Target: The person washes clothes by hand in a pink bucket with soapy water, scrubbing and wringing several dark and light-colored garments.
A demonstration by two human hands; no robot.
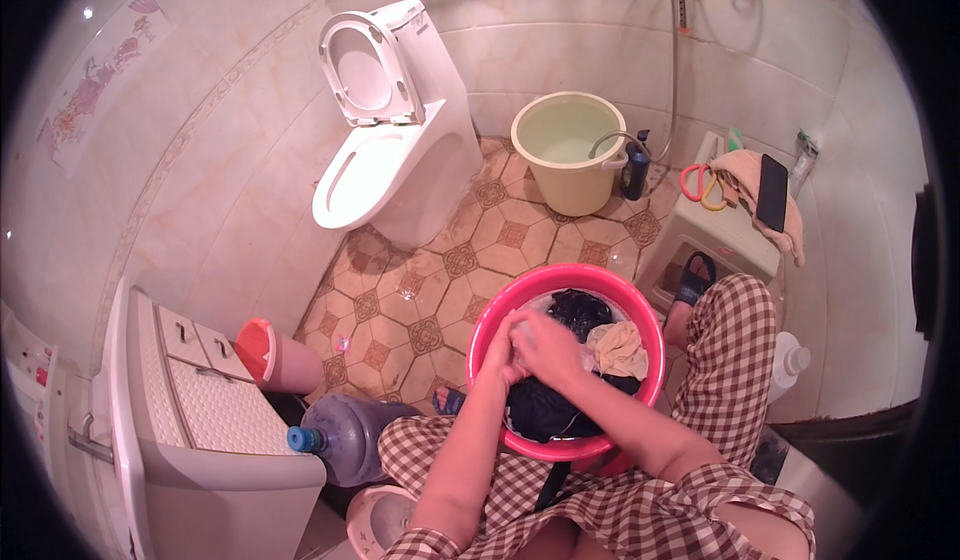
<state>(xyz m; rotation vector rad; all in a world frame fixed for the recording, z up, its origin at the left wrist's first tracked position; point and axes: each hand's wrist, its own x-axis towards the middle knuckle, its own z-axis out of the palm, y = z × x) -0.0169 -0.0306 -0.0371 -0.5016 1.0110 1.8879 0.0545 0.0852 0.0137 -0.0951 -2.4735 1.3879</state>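
Observation:
A pink-red plastic basin (651, 335) stands between my knees with wet laundry in it. My left hand (504, 350) and my right hand (549, 344) are pressed together above its left part, fingers curled. A pale, whitish cloth (588, 359) shows at their edges, mostly hidden by my fingers. Dark garments (546, 411) lie under and in front of my hands, and another black piece (580, 312) is at the far side. To the right of my right hand rests a bunched beige cloth (621, 350). Suds show along the inner far wall.
Beyond the basin stands a yellow-green bucket (568, 185) of water with a shower hose in it, beside a dark pump bottle (634, 173). A stool (694, 226) holds scissors (703, 186), a towel and a phone (772, 192). Left are a toilet (431, 162), a water jug (349, 440) and a cabinet (225, 477).

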